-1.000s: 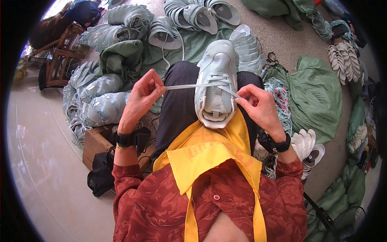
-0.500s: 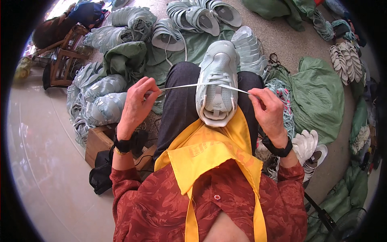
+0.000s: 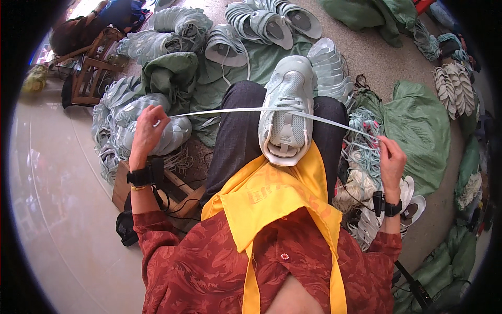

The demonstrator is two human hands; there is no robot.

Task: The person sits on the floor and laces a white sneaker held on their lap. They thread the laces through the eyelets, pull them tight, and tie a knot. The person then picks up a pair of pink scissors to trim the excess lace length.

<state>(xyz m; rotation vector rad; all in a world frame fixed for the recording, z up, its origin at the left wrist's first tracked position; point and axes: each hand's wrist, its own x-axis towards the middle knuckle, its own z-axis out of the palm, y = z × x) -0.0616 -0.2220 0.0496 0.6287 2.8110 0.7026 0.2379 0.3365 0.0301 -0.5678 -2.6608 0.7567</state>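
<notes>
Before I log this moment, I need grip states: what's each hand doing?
Left hand: closed, pinching the lace out to the shoe's left.
Right hand: closed, pinching the lace out to the right.

A floor, speckled grey [image 3: 361, 57] at 1 o'clock and glossy pale [image 3: 57, 209] at 9, carries most things. On it, a green cloth [image 3: 261, 65] spreads at 12, with stacks of pale shoe uppers [image 3: 180, 26] around it from 10 to 12. A wooden chair [image 3: 89, 81] stands at 10, a wooden box [image 3: 120, 183] at 8, a green sack [image 3: 421, 141] at 3. The lap [image 3: 329, 123] bears a pale sneaker [image 3: 286, 89], toe toward 12.
</notes>
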